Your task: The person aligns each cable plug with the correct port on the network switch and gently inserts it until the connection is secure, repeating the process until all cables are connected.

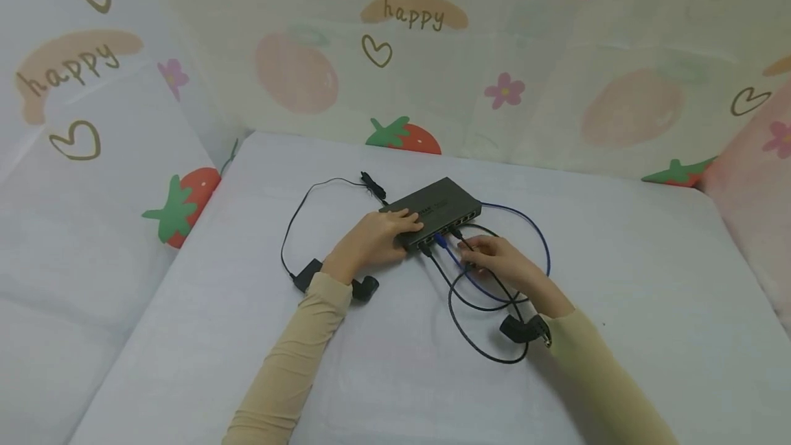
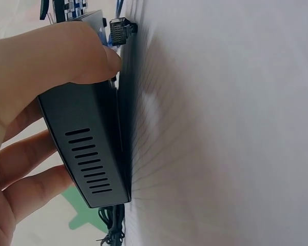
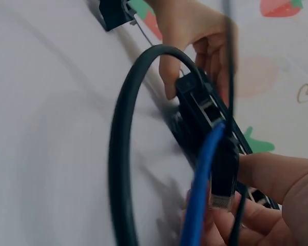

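Note:
A dark grey network switch [image 1: 450,203] lies on the white table with its row of ports facing the front right. My left hand [image 1: 378,233] grips its left end, thumb at the port side and fingers over the top. Black network cables and a blue network cable [image 3: 201,187] run from the ports. In the right wrist view, my right hand [image 3: 269,205] pinches a black network cable plug [image 3: 225,177] close beside the port row, its clear tip showing. A loop of black cable [image 3: 122,128] arches across that view.
A tied power cord [image 1: 373,186] sits behind the switch, and its thin lead runs left to a black power adapter [image 1: 305,275] partly behind my left wrist. Blue cable [image 1: 539,229] curves out right of the switch. A printed cloth [image 1: 494,40] hangs behind the table.

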`<state>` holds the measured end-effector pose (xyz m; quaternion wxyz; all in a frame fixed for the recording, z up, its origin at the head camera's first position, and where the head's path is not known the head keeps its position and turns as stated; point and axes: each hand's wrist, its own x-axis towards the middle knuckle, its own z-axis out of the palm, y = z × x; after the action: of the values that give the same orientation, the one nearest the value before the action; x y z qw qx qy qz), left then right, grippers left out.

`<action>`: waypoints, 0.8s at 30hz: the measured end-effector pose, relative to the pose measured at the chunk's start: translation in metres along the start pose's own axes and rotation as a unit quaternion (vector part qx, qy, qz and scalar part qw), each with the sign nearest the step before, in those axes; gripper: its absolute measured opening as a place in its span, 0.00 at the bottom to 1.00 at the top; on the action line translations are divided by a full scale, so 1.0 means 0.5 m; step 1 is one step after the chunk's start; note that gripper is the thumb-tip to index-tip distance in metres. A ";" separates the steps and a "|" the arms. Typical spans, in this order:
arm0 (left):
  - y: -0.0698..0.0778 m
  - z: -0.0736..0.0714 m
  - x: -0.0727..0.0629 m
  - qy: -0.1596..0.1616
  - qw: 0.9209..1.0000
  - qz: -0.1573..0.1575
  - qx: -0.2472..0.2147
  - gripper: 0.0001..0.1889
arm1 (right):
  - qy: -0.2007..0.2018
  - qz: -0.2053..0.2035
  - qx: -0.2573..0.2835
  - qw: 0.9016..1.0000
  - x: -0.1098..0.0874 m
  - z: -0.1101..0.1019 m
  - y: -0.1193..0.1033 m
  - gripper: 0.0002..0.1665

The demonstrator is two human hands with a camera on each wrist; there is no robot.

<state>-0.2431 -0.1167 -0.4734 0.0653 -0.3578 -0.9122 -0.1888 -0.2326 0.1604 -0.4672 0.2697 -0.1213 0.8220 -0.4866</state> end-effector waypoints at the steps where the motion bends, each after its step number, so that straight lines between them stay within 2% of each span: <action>1: -0.001 -0.001 0.000 0.001 1.000 0.000 0.001 0.26 | 0.000 0.002 -0.001 1.000 -0.006 -0.002 0.004 0.24; 8: -0.005 -0.002 0.000 0.001 1.000 -0.001 -0.002 0.26 | -0.025 -0.002 0.010 1.000 -0.046 -0.017 0.027 0.23; 12: -0.006 0.000 0.000 -0.004 1.000 -0.001 -0.005 0.27 | -0.035 0.013 0.015 0.999 -0.069 -0.030 0.038 0.25; 19: -0.002 -0.003 0.001 -0.002 1.000 -0.004 -0.009 0.27 | -0.017 0.026 -0.001 1.000 -0.091 -0.049 0.050 0.26; 24: -0.001 -0.004 0.003 -0.001 1.000 0.000 -0.007 0.26 | -0.024 0.018 0.032 0.999 -0.096 -0.050 0.046 0.26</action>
<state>-0.2443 -0.1169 -0.4714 0.0614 -0.3586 -0.9108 -0.1949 -0.2054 0.2124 -0.4618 0.3015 -0.1093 0.8016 -0.5046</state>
